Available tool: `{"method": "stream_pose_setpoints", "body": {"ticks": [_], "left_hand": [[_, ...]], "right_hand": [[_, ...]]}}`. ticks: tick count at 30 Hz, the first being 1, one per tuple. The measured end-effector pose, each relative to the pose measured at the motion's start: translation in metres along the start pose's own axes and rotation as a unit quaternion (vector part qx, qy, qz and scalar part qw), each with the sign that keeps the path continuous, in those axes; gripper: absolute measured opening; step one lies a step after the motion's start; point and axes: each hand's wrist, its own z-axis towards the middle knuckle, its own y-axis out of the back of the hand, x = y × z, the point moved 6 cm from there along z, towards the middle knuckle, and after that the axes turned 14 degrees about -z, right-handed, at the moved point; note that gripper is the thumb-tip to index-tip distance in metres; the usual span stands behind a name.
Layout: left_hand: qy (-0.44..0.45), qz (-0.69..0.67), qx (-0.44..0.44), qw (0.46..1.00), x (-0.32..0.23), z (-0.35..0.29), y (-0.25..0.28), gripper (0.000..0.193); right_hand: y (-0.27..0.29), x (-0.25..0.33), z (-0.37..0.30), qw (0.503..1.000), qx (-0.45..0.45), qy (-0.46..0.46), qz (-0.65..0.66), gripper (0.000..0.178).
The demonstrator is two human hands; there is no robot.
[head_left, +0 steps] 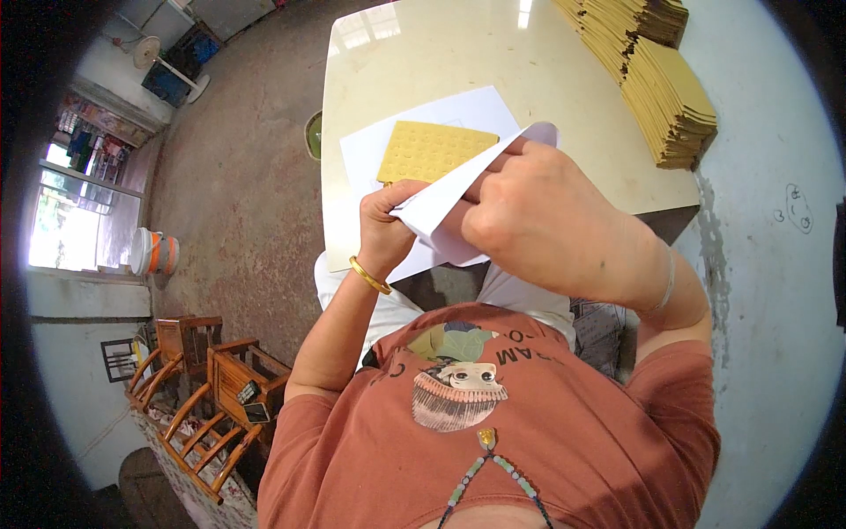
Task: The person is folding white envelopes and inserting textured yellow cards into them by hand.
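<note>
A white paper sheet is lifted and bent up in front of me, over the near part of the table. My left hand, with a gold bangle at its wrist, is closed on the sheet's lower left end, its thumb beside a yellow dimpled card. Curled at the sheet's right side is my right hand; its fingertips are partly hidden by the paper. The yellow card lies just beyond the lifted sheet, which covers its near right part. Under the card, another white sheet lies flat on the table.
The cream table reaches away from me. Tall stacks of yellow cards stand along its right edge by the wall. A green bin is beside the left edge. Wooden chairs, a white-and-orange bucket and a fan are left.
</note>
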Motion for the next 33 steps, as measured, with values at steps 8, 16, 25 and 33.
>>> {"method": "stream_pose_setpoints", "body": {"ticks": [8,16,25,33], "left_hand": [[-0.095,0.195,0.015,0.976,-0.008,0.002,-0.001,0.022],[-0.038,0.149,-0.039,0.987,0.004,0.002,0.006,0.019],[-0.013,0.061,-0.040,0.997,0.018,0.000,0.003,0.013],[0.000,0.080,-0.026,0.996,0.022,-0.002,0.005,0.012]], "right_hand": [[-0.005,-0.018,0.005,0.985,0.150,0.020,0.082,0.009],[-0.012,-0.020,0.006,0.998,0.011,0.049,0.032,0.015],[-0.005,-0.022,0.011,0.998,-0.009,0.042,0.037,0.008],[-0.008,-0.037,0.010,0.983,0.064,-0.014,0.171,0.006]]}}
